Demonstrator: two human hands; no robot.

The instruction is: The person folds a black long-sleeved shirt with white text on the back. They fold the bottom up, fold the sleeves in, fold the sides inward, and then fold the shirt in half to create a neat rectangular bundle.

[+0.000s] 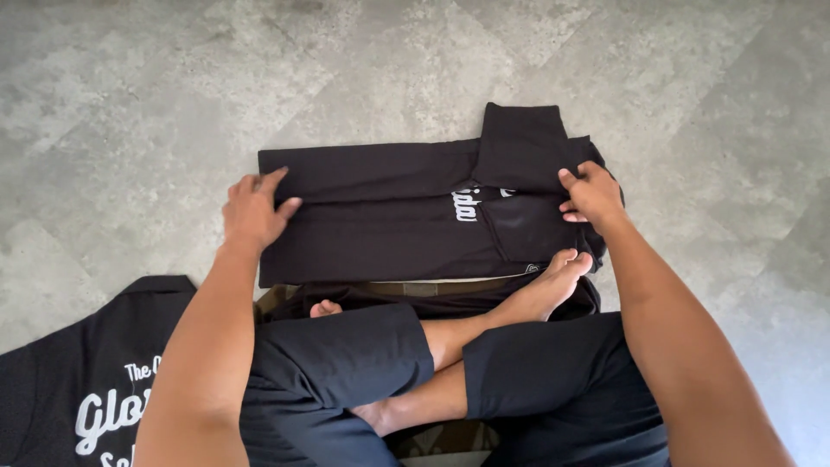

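- Head view: I see a black garment (pixel 380 216) folded into a long strip on the floor (pixel 130 104), lying crosswise just beyond my crossed legs (pixel 484 363).
- My left hand (pixel 252 210) lies flat on the strip's left end, fingers spread and apart, pressing down rather than gripping.
- My right hand (pixel 592 195) is at the right end, fingers closed together on the fabric where a folded sleeve part (pixel 523 143) sticks up past the strip's far edge.
- White lettering on the garment is mostly folded under; only a fragment shows near the middle, too partial to make out.
- The strip's near edge is partly hidden by my bare foot (pixel 553 281), and darker cloth with an olive band (pixel 415 290) lies tucked beneath it; I cannot tell what that piece is.
- A second black shirt (pixel 69 380) with white print lies at the lower left, cut off by the frame's edge and by my left forearm.
- More patterned cloth under my legs at the bottom edge is barely visible.
- The floor is grey, mottled stone-look tile with faint joints, evenly daylit; no walls or furniture show.
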